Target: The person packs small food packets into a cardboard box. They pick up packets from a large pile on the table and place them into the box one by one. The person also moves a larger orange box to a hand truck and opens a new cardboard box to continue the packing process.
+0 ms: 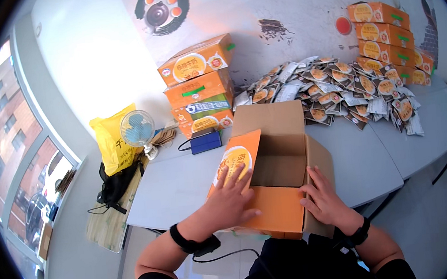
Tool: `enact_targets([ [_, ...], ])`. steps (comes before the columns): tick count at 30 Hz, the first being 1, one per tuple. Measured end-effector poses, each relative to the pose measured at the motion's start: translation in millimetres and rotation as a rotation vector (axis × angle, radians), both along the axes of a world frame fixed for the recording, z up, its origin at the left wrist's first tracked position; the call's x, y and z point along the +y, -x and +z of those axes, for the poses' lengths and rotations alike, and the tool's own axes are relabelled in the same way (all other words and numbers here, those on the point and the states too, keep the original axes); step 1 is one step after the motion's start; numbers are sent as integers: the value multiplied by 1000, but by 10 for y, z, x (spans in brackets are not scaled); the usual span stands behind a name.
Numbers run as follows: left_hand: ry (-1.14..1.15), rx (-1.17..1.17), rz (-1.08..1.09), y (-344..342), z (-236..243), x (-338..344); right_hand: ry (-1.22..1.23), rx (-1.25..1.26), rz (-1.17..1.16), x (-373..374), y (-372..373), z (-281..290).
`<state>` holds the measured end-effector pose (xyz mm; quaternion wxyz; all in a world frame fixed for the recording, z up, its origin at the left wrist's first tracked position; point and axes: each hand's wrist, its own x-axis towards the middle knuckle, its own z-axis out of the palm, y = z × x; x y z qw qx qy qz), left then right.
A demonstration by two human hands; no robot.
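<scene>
In front of me at the table's near edge stands an open orange cardboard box [281,206], bare brown inside, with its flaps folded out. My left hand [228,201] rests on the orange left flap [244,147], fingers spread and palm toward the near left corner. At the near right corner, my right hand [323,197] touches the box with fingers stretched along the right edge and the thumb apart on the near orange flap. Neither hand is closed around anything. The far flap [267,116] stands up, showing plain brown. No contents show in the visible part of the inside.
Behind the box, a large heap of small sachets [331,88] spreads to the right. Stacks of orange boxes [194,61] and more orange boxes [383,32] flank it. A small fan [137,129], dark blue device [206,142] and yellow bag [108,145] are at left. A cable [229,256] hangs near my left wrist.
</scene>
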<state>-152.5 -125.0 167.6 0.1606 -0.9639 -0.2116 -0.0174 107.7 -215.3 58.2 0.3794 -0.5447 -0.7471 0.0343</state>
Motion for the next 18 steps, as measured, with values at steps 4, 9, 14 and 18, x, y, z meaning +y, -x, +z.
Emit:
enact_targets([
  [4, 17, -225, 174, 333, 503, 85, -23, 27, -3, -20, -64, -33],
  [9, 96, -361, 610, 1208, 441, 385, -12, 57, -1, 21, -9, -59],
  [14, 518, -287, 746, 1696, -765, 753, 0, 84, 62, 112, 28, -39],
  [18, 921, -665, 779, 1831, -1481, 754, 8, 109, 107, 215, 111, -56],
])
